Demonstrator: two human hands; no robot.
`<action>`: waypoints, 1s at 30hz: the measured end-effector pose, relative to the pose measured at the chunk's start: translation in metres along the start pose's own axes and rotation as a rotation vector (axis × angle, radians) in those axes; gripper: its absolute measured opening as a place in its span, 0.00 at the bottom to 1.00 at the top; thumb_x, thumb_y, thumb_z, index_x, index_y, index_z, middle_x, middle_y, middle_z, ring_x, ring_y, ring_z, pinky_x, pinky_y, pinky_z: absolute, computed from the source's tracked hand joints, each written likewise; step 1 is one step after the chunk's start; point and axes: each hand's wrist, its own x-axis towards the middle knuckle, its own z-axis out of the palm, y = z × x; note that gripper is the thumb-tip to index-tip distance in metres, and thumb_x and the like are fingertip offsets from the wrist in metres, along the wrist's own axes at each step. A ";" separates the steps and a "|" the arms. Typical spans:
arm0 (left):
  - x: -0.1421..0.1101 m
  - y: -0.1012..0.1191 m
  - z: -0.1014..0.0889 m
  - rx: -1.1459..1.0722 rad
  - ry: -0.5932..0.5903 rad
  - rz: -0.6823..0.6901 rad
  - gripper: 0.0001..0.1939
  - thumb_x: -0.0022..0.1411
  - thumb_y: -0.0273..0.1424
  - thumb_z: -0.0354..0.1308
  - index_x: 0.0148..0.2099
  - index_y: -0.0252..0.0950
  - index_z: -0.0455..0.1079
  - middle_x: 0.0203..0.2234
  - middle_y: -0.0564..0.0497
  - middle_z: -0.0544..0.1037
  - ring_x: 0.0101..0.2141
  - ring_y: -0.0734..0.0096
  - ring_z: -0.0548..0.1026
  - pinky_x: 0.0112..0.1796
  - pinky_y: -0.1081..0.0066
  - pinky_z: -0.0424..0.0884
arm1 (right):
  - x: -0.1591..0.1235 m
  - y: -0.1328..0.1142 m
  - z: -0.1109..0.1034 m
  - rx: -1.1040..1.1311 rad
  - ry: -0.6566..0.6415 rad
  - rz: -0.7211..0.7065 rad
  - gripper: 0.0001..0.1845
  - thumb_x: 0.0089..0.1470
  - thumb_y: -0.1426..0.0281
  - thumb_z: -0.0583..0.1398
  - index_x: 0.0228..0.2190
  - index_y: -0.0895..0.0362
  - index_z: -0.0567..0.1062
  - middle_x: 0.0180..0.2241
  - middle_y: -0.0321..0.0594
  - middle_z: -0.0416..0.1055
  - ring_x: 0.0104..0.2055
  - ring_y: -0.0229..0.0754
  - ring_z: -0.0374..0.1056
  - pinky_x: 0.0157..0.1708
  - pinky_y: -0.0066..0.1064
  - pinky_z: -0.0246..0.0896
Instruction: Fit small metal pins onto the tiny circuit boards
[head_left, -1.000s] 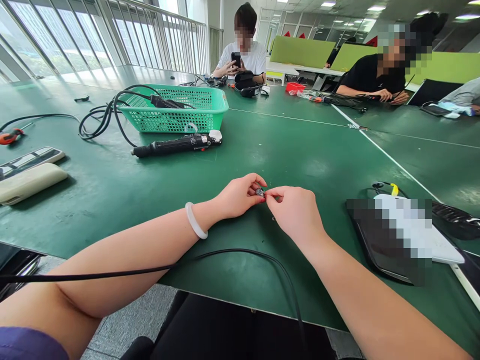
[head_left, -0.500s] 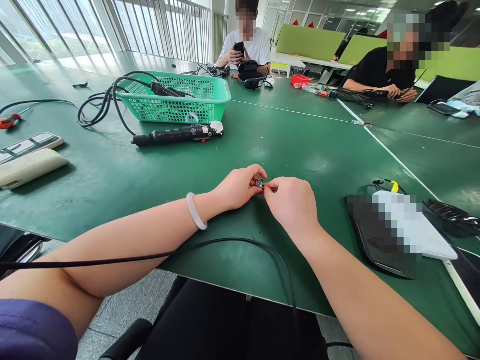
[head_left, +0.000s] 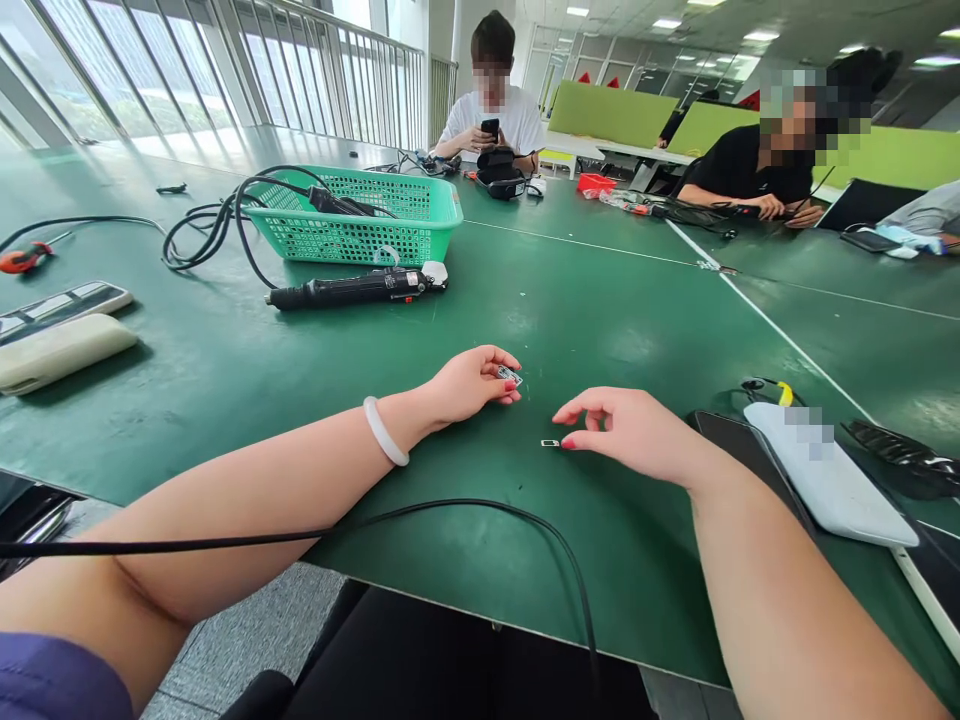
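My left hand [head_left: 480, 382], with a white bangle on its wrist, pinches a small silvery, patterned piece [head_left: 509, 376] between thumb and fingers just above the green table. It looks like a tiny metal or circuit part, too small to name surely. My right hand [head_left: 611, 428] is to the right of it, fingers apart and slightly curled. A small flat white rectangle with a dark middle [head_left: 550, 443] is at the tip of the right thumb; it seems to lie on the table, and I cannot tell if the thumb touches it.
Ahead stand a green plastic basket [head_left: 360, 258] and a black electric screwdriver [head_left: 352, 288] with a looped cord. A black cable [head_left: 450, 503] crosses before me. Phones lie left; a white device [head_left: 829, 475] and dark items lie right. Two people [head_left: 491, 120] sit across the table [head_left: 300, 440].
My right hand has come away from the left hand, moving right and nearer, and its fingers have spread. The small white rectangle now shows by its thumb. The left hand keeps its piece.
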 end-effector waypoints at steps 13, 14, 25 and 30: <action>-0.003 0.002 0.002 0.133 -0.073 0.025 0.11 0.54 0.13 0.55 0.38 0.30 0.64 0.25 0.54 0.71 0.27 0.77 0.75 0.34 0.69 0.73 | 0.005 -0.022 0.020 0.085 0.209 -0.040 0.07 0.51 0.68 0.57 0.27 0.54 0.75 0.25 0.34 0.74 0.27 0.37 0.68 0.28 0.29 0.61; -0.003 0.002 0.002 0.137 -0.073 0.022 0.11 0.54 0.13 0.55 0.38 0.30 0.64 0.25 0.54 0.71 0.27 0.77 0.75 0.34 0.69 0.73 | 0.005 -0.022 0.021 0.057 0.238 -0.042 0.07 0.51 0.69 0.56 0.29 0.54 0.76 0.25 0.35 0.74 0.27 0.37 0.68 0.29 0.29 0.61; -0.002 0.002 0.002 0.158 -0.073 0.012 0.10 0.55 0.15 0.54 0.38 0.31 0.65 0.25 0.54 0.72 0.27 0.77 0.75 0.35 0.69 0.74 | 0.011 -0.013 0.019 -0.153 0.202 -0.075 0.15 0.56 0.70 0.52 0.37 0.53 0.79 0.32 0.39 0.75 0.35 0.41 0.69 0.34 0.31 0.62; -0.003 0.002 0.001 0.197 -0.072 0.027 0.10 0.55 0.15 0.54 0.39 0.31 0.65 0.25 0.53 0.72 0.28 0.76 0.76 0.34 0.69 0.74 | 0.012 0.001 0.011 -0.084 0.161 -0.014 0.14 0.51 0.71 0.56 0.39 0.52 0.78 0.31 0.36 0.73 0.30 0.38 0.67 0.32 0.31 0.62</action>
